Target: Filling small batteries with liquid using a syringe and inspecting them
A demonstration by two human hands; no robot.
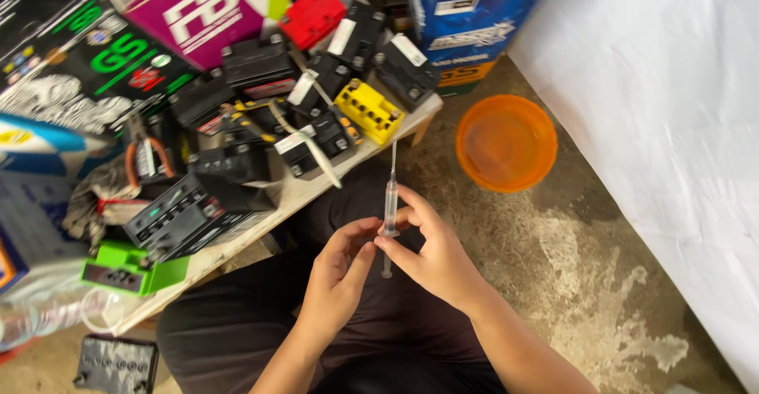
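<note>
**Inspector:** Report the hands first.

**Onlooker:** Two hands, both the seated person's own, held over the lap just off the worktop's front edge. The right hand pinches one clear syringe at the finger flange, between fingers and thumb. The left hand has its fingertips curled in against the lower barrel, thumb near the plunger end. The syringe stands nearly upright, needle pointing up towards the worktop's edge.

**Inspector:** Count what is on the worktop.

**Onlooker:** Small batteries, crowded from the middle to the far right corner. One red battery at the far side, one yellow battery near the right corner, one green battery at the near left end, overhanging the front edge. The black ones number about ten; they overlap, so I cannot give an exact figure. One pair of orange-handled pliers lies towards the left, beside a crumpled rag.

**Inspector:** Anything behind them?

**Onlooker:** Cartons stacked along the back: one magenta carton, one black carton with green print, and blue cartons at the far right.

**Inspector:** And the floor?

**Onlooker:** One orange basin on the concrete floor, well apart from the hands, to the right. One black battery case lies on the floor below the worktop's left end. A white sheet covers the right side.
</note>
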